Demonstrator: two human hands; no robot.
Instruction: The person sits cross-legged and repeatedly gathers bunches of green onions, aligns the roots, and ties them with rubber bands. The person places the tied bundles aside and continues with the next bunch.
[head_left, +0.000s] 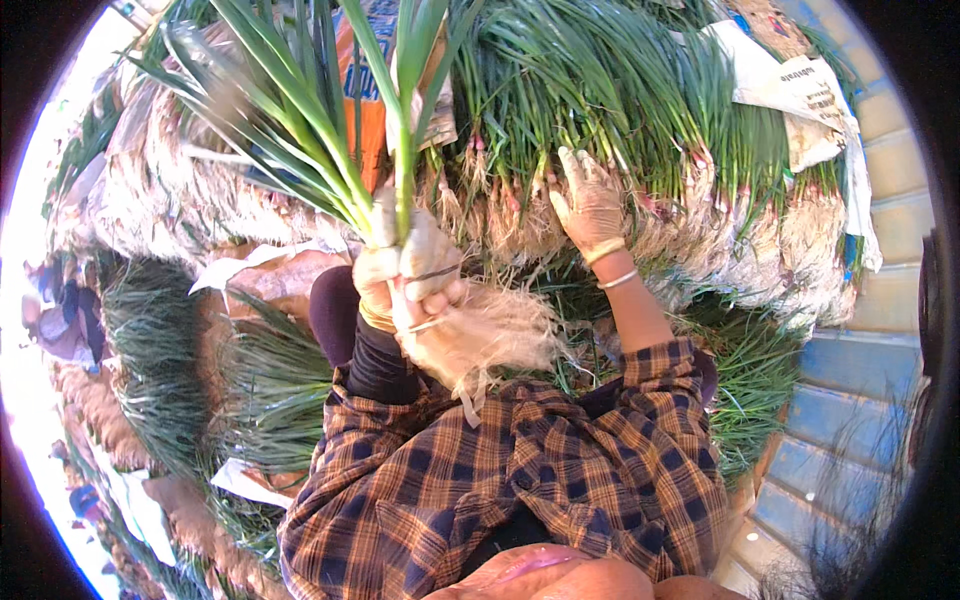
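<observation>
My left hand (379, 285) is closed around a bunch of leek-like green onions (405, 169) in front of my chest. Their thick green leaves point up and away from me, and the long pale roots (480, 330) hang out to the right. A dark band crosses the white stem part. Over the heaped green onions (600, 90) rests my gloved right hand (589, 199), its fingers apart near the stem bases and nothing visibly gripped. The heaped plants show pinkish bases and tan roots towards me.
An orange and blue printed sack (364, 97) lies behind the held bunch. White sacking (757, 64) bearing writing covers the heap's right end. A blue and tan slatted surface (855, 367) runs along the right. More green onions (154, 360) lie at left, beside a blurred person (67, 315).
</observation>
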